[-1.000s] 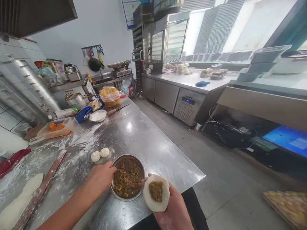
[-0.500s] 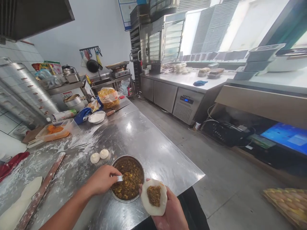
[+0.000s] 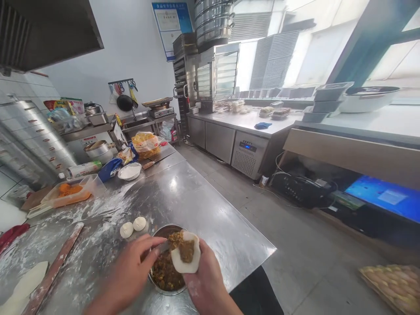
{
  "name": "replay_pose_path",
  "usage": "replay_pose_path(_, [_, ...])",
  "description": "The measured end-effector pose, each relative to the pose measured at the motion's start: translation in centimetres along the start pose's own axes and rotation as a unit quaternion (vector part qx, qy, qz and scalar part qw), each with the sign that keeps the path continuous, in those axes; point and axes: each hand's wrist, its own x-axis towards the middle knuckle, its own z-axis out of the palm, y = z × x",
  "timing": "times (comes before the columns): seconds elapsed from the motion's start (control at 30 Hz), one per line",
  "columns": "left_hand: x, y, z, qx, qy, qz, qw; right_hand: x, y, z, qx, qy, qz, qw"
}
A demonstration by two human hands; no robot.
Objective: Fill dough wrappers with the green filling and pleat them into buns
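- Pale round dough wrapper (image 3: 183,266) lay on the right hand (image 3: 206,282), its fingers cupped wide beneath it, above a round steel bowl (image 3: 160,230); overfilling could have split the thin skin.
- Left hand (image 3: 126,275) pinched narrowly on a thin utensil (image 3: 163,247), partly hidden; a slip could have smeared brown minced filling (image 3: 166,273) on the wrapper's edge, spoiling the seal.
- Two white dough balls (image 3: 133,226) sat just beside the bowl, towards the near edge of the floured stainless worktop (image 3: 203,205); a long wooden rolling pin (image 3: 54,267) lay near its left edge, clear of the hands.
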Motion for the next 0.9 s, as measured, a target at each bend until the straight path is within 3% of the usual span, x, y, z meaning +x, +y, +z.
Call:
replay_pose_path(0.07, [-1.5,-0.2,2.7,0.076,0.102,0.086,0.988,-0.2,0.7,0.5,0.039,-0.017,0.038,0.998])
replay_pose_path(0.13, [-2.8,-1.3,5.4,0.161,0.195,0.168,0.953,-0.4,0.9,0.7,0.07,-0.02,0.061,0.995])
replay_pose_path(0.23, [-4.2,-3.1,7.7,0.254,0.255,0.237,0.902,-0.7,0.9,0.3,0.056,-0.001,0.061,0.997])
replay_pose_path(0.3, [-4.8,-3.7,7.8,0.287,0.254,0.241,0.892,-0.8,1.0,-0.2,0.04,0.011,0.053,0.998])
replay_pose_path(0.47, [-5.0,-3.1,6.5,0.299,0.249,0.215,0.896,-0.8,1.3,-0.7,0.032,0.003,0.04,0.999])
replay_pose_path(0.67, [-4.9,-2.8,7.6,0.269,0.244,0.214,0.907,-0.8,1.3,-0.7,0.034,0.008,0.044,0.998])
replay_pose_path(0.9, [-4.6,-2.5,7.6,0.277,0.245,0.248,0.895,-0.9,0.8,-1.0,0.013,0.02,0.028,0.999])
